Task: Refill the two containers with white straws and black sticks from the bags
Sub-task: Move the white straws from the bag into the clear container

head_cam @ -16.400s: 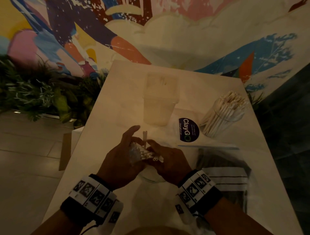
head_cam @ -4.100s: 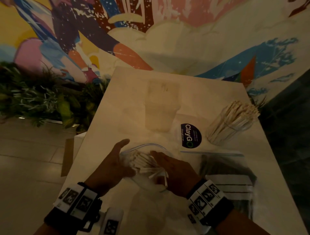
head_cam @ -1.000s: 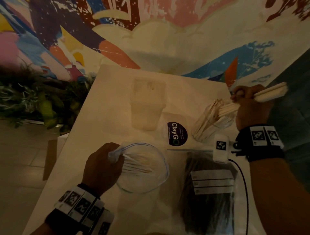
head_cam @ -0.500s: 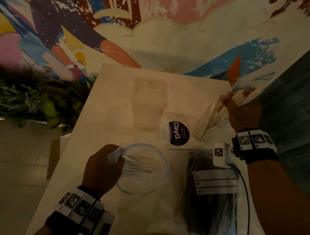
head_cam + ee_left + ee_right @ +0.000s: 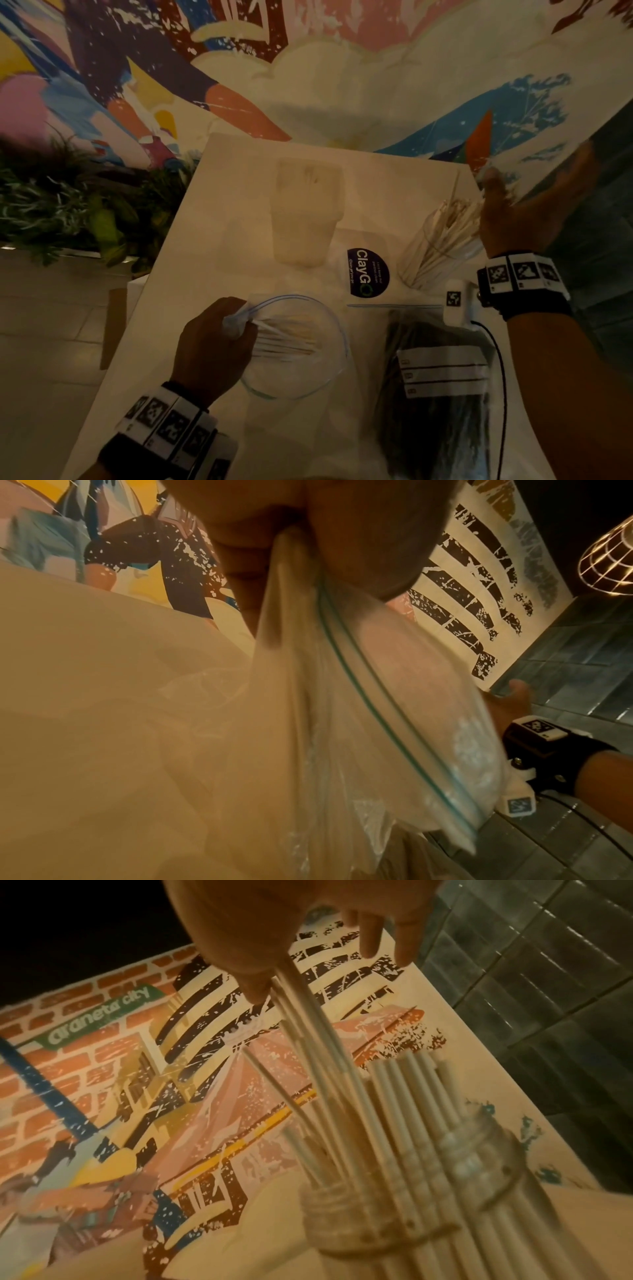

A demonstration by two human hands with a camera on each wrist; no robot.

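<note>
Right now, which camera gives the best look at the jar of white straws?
The right wrist view: the glass jar fills the foreground, straws individually visible beneath the right hand. The head view shows it small; the left wrist view misses it.

Both bare forearms carry black wristbands (image 5: 527,294) faced with white tiles bearing black square codes — a small white coded block (image 5: 455,306) and black cable (image 5: 500,377) hang from the right.

On the table (image 5: 212,246) the open bag (image 5: 298,370) lies near the front, left of the other bag (image 5: 435,411). The tall tub (image 5: 305,219) stands behind them. The jar (image 5: 431,257) of straws (image 5: 452,219) stands to its right, with the round sticker (image 5: 368,272) between them.
</note>
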